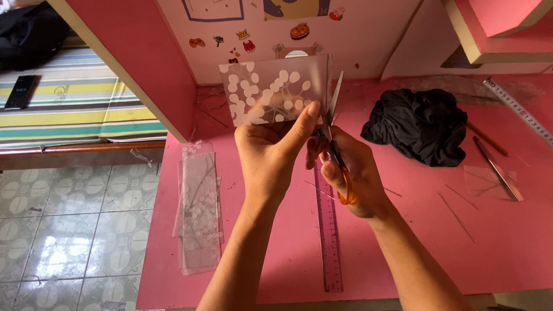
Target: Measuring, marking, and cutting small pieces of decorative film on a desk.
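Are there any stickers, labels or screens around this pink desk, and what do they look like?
Stickers: small cartoon shapes, orange, red and green, on the white wall behind the desk.
Picture edges: two partly cut-off pieces on the wall's top edge, one purple-outlined, one yellow and blue.
Phone: dark flat rectangle, screen off, on the striped bedsheet, far left.

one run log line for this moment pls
left hand: holds patterned clear sheet | right hand: orange-handled scissors, blades at sheet's right edge | pink desk: clear ruler

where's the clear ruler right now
The clear ruler lies flat on the pink desk, lengthwise toward the person, just below the right hand holding the scissors.
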